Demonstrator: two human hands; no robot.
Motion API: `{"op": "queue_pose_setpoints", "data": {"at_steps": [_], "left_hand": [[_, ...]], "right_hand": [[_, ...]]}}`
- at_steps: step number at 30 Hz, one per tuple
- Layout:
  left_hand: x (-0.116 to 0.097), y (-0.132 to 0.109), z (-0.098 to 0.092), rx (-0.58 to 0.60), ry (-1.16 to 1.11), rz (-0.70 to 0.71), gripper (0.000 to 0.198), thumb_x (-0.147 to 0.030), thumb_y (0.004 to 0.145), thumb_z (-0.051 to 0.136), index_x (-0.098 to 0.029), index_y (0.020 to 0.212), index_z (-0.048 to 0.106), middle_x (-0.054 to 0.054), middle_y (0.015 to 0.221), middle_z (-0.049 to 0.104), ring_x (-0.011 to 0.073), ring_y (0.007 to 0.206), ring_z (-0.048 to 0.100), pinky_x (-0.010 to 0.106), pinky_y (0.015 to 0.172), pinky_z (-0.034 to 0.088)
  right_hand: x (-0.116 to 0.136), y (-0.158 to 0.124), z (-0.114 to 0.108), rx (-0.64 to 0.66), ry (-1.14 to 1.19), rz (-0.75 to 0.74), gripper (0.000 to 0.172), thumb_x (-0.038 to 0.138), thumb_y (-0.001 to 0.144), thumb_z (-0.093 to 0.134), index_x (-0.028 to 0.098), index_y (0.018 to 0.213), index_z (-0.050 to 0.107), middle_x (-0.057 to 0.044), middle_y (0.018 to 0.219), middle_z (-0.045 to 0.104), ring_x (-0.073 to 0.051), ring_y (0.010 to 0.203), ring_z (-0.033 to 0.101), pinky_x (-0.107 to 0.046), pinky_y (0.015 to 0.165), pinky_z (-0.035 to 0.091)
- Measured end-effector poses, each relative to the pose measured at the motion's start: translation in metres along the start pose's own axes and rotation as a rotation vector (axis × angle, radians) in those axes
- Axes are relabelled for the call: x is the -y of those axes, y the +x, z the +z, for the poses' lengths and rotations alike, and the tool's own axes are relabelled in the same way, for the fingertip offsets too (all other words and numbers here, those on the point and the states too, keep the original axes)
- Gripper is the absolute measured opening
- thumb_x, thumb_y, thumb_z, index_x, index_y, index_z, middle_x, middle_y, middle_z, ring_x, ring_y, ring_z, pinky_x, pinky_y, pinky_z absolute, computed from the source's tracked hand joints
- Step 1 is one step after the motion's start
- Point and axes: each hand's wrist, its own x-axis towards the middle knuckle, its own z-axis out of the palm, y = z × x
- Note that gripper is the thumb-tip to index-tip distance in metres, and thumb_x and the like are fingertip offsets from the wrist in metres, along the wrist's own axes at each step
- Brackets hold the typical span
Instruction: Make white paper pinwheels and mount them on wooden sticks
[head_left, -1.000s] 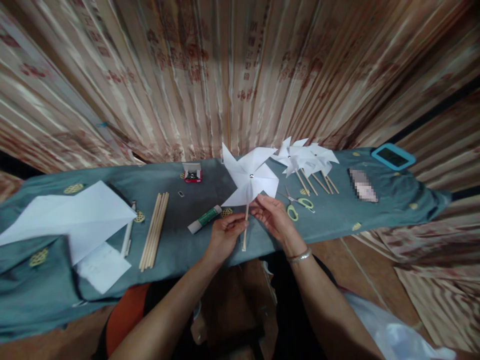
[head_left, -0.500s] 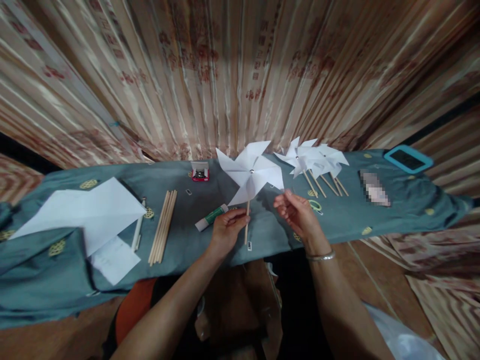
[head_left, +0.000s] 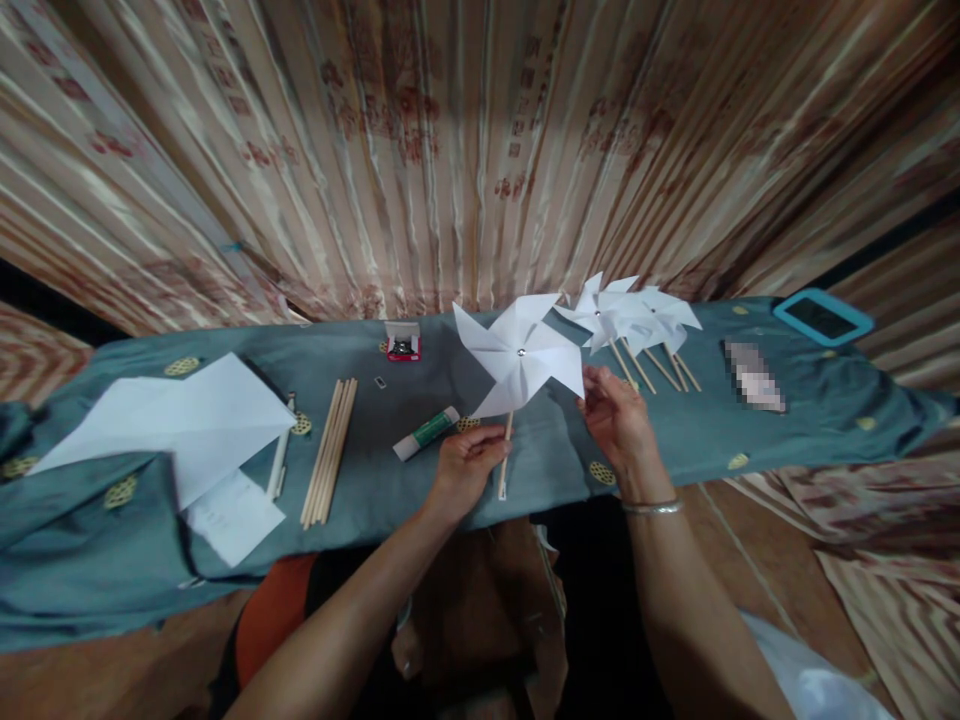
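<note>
Pinwheel [head_left: 502,350] was held near mid-frame, blades up.

Its stick [head_left: 505,462] ran nearly upright, top leaning slightly right; the left hand [head_left: 466,468], nearer it, pinched it from the left below the paper. The right hand [head_left: 619,418] curled by the lower-right blade tip [head_left: 574,376]; whether its fingertips gripped that, I couldn't tell. Greyish-green cloth [head_left: 382,490] spread beneath, and patterned curtains [head_left: 450,150] filled the upper frame.
</note>
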Motion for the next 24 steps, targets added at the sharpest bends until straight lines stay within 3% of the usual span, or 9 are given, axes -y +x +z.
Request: {"op": "queue_pose_setpoints", "data": {"at_steps": [8,19,24], "left_hand": [[0.006,-0.002,0.001,0.031,0.03,-0.022,0.026,-0.027,0.058,0.08,-0.015,0.081,0.077,0.005,0.076,0.074,0.0169,0.07,0.067,0.029,0.072,0.054],[0.01,0.003,-0.003,0.029,0.063,0.017,0.031,-0.033,0.057,0.082,-0.016,0.082,0.077,0.005,0.078,0.074,0.0215,0.075,0.068,0.032,0.072,0.055],[0.008,0.004,-0.003,0.019,0.038,0.007,0.031,-0.032,0.056,0.083,-0.015,0.081,0.077,0.005,0.078,0.075,0.0197,0.073,0.067,0.031,0.071,0.055]], "right_hand": [[-0.003,-0.006,0.007,0.013,0.041,0.061,0.033,0.032,0.049,0.092,0.018,0.066,0.068,0.005,0.066,0.071,-0.006,0.054,0.062,-0.013,0.046,0.05],[-0.008,-0.01,0.009,0.06,-0.001,0.101,0.031,0.032,0.049,0.093,0.018,0.068,0.071,0.004,0.066,0.071,-0.005,0.052,0.06,-0.012,0.05,0.051],[-0.011,-0.015,0.014,0.085,-0.034,0.137,0.032,0.034,0.049,0.093,0.018,0.067,0.072,0.0,0.065,0.072,-0.005,0.053,0.061,-0.012,0.051,0.051]]}}
